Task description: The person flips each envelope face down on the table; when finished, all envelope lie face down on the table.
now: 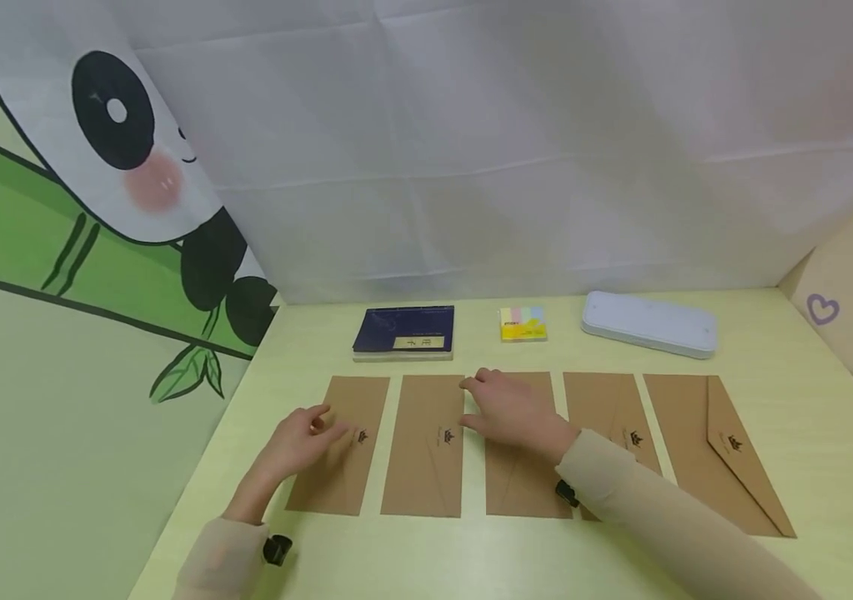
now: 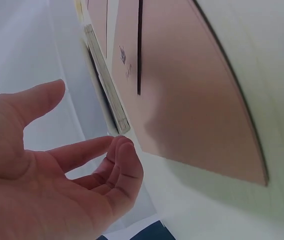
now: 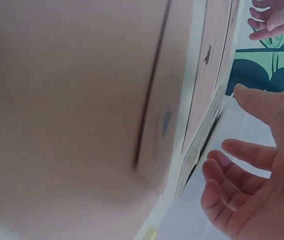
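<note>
Several brown paper envelopes with a small black crown print lie in a row across the table. My left hand (image 1: pixel 298 442) hovers over the leftmost envelope (image 1: pixel 321 492), thumb and fingers loosely bent. In the left wrist view, nothing lies between the thumb and fingertips of the left hand (image 2: pixel 67 185). My right hand (image 1: pixel 512 410) is over the middle envelope (image 1: pixel 524 492), its fingertips near the right edge of the second envelope (image 1: pixel 422 475). The right wrist view shows that right hand (image 3: pixel 262 175) holding nothing, fingers relaxed. My right forearm partly covers the fourth envelope (image 1: pixel 599 400).
Behind the row sit a dark blue book (image 1: pixel 403 325), a small pack of coloured sticky notes (image 1: pixel 524 325) and a pale oblong case (image 1: pixel 651 323). The rightmost envelope (image 1: pixel 677 442) shows its flap line. A white cloth (image 1: pixel 471 167) hangs along the table's back edge.
</note>
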Action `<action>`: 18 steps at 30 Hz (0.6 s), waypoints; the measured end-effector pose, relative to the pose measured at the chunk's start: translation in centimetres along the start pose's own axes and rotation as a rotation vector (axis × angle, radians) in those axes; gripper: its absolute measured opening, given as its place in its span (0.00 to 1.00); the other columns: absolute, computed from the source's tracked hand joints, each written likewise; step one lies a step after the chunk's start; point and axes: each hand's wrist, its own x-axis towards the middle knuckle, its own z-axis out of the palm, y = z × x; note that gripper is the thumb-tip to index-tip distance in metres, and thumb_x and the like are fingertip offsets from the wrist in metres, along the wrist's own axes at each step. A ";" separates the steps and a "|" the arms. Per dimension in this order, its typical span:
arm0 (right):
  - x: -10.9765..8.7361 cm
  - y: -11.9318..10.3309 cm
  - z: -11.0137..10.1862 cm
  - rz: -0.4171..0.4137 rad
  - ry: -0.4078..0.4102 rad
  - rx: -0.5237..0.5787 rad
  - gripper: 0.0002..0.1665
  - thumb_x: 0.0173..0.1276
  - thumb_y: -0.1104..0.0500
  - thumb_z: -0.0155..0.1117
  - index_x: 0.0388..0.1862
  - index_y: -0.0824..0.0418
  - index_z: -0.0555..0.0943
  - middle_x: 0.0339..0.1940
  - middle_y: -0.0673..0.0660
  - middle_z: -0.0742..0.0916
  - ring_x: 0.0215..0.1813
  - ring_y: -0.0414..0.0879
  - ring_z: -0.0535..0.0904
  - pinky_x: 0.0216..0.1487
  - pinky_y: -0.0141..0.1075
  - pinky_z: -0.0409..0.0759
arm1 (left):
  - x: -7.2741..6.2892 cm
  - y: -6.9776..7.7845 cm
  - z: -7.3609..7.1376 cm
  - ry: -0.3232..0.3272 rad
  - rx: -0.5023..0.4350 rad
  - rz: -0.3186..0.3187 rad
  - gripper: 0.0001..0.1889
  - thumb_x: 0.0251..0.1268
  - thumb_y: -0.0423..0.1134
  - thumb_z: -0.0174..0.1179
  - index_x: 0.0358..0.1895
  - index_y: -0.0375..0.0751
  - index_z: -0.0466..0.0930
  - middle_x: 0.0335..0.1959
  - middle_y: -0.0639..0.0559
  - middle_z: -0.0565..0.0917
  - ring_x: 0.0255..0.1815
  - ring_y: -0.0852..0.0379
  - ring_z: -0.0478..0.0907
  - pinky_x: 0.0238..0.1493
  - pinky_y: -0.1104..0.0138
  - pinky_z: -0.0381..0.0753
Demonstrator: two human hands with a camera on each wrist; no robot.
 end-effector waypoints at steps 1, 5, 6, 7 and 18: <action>0.2 -0.3 0.0 0.007 -0.012 0.012 0.30 0.63 0.42 0.63 0.58 0.58 0.77 0.43 0.52 0.79 0.39 0.45 0.74 0.41 0.38 0.75 | 0.0 -0.1 -0.1 -0.002 0.010 -0.011 0.32 0.66 0.47 0.60 0.62 0.23 0.67 0.45 0.35 0.78 0.43 0.43 0.76 0.41 0.54 0.77; 0.9 -1.7 0.6 0.014 -0.029 0.063 0.24 0.63 0.45 0.61 0.52 0.58 0.79 0.40 0.52 0.78 0.36 0.45 0.73 0.41 0.38 0.74 | -0.1 -0.5 -0.5 -0.021 0.027 -0.034 0.33 0.66 0.48 0.59 0.61 0.21 0.67 0.44 0.34 0.79 0.41 0.44 0.75 0.40 0.54 0.77; 1.1 -2.0 0.8 0.010 -0.031 0.071 0.23 0.63 0.45 0.61 0.51 0.58 0.79 0.40 0.52 0.79 0.37 0.45 0.74 0.41 0.38 0.74 | -0.1 -0.7 -0.5 -0.030 0.027 -0.042 0.34 0.66 0.49 0.59 0.61 0.20 0.66 0.44 0.34 0.79 0.40 0.45 0.76 0.40 0.54 0.78; 1.3 -2.4 1.0 0.007 -0.033 0.077 0.23 0.62 0.46 0.62 0.50 0.59 0.79 0.41 0.52 0.79 0.38 0.45 0.74 0.42 0.38 0.75 | -0.1 -0.8 -0.5 -0.036 0.027 -0.048 0.34 0.65 0.49 0.59 0.61 0.20 0.66 0.43 0.34 0.79 0.40 0.45 0.76 0.40 0.53 0.78; 2.7 -6.0 2.1 -0.052 -0.048 0.136 0.29 0.57 0.53 0.72 0.56 0.63 0.78 0.47 0.56 0.77 0.47 0.47 0.72 0.51 0.36 0.73 | -0.3 -1.5 -0.7 -0.053 0.020 -0.084 0.32 0.66 0.48 0.59 0.58 0.19 0.70 0.44 0.34 0.79 0.42 0.44 0.77 0.41 0.53 0.78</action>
